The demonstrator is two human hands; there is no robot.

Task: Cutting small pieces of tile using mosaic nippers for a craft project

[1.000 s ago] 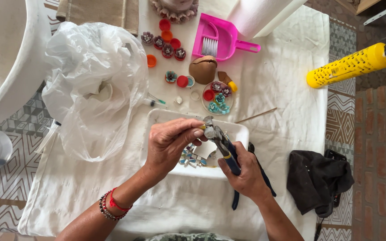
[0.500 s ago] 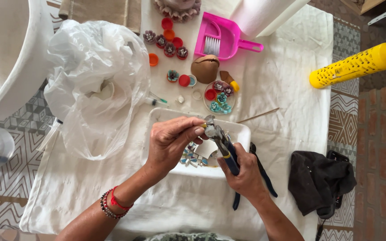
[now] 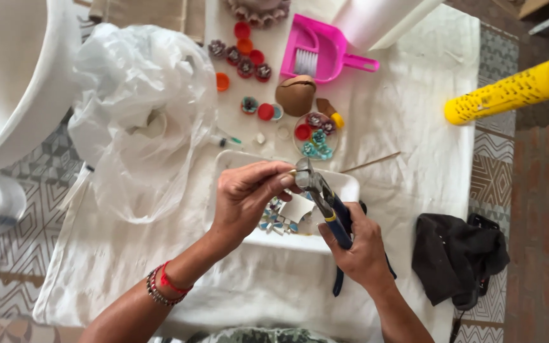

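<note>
My right hand (image 3: 361, 244) grips blue-handled nippers (image 3: 325, 203), their metal jaws pointing up and left. My left hand (image 3: 249, 194) pinches a small, thin piece at those jaws; the piece is mostly hidden by my fingertips. Both hands hover over a white rectangular tray (image 3: 344, 187) that holds several small blue and white tile bits (image 3: 277, 219). Red and beaded bracelets (image 3: 163, 286) circle my left wrist.
A crumpled clear plastic bag (image 3: 141, 108) lies left on the white cloth. Behind the tray are coloured bottle caps (image 3: 243, 51), a round dish of pieces (image 3: 313, 135), a brown shell-like object (image 3: 295, 95), a pink dustpan with brush (image 3: 316, 54). A yellow perforated tube (image 3: 506, 92) and a dark cloth (image 3: 455, 254) lie right.
Both hands stay in nearly the same place over the tray; the nippers' jaws remain at my left fingertips. Only the view shifts slightly.
</note>
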